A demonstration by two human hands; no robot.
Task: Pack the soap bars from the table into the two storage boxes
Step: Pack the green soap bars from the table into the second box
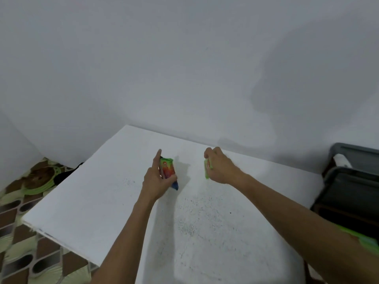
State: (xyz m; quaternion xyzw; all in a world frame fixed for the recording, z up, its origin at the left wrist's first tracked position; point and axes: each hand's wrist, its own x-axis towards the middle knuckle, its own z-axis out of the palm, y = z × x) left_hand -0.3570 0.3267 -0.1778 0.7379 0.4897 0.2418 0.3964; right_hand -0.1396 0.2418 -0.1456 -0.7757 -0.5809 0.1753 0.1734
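- Holding entry one: left hand (159,178) grips the red-and-green soap bar (167,169), thumb and curled fingers round its sides, index finger stretched straight ahead, clear of the wrapper.
- Bar one, position: over the middle of the white table (86,201), tipped up on its edge, long axis running away from the person, roughly in line with the forearm.
- Blue end (175,185): shows just below the left thumb. It may be the tail of the same wrapper or a second bar, and the blur does not settle it.
- Entry two: right hand (219,167) is closed over the green soap bar (206,170). Only a thin green edge shows on the hand's inner side, long axis also pointing away from the person.
- Hands: side by side, apart, level with each other over the table.
- Near storage box (348,193): dark, open-topped, beside the table's right edge.
- Far storage box (357,153): grey, behind the near one, with a white object (341,160) at its left end.
- Governing relation: both boxes lie to the right of both hands. The right hand is the nearer, so its bar likely needs only a short sideways carry, while the left hand must cross the table's width.
- Judged stage: two bars in hand, neither boxed yet.
- Surroundings: patterned floor (24,201) left of the table.
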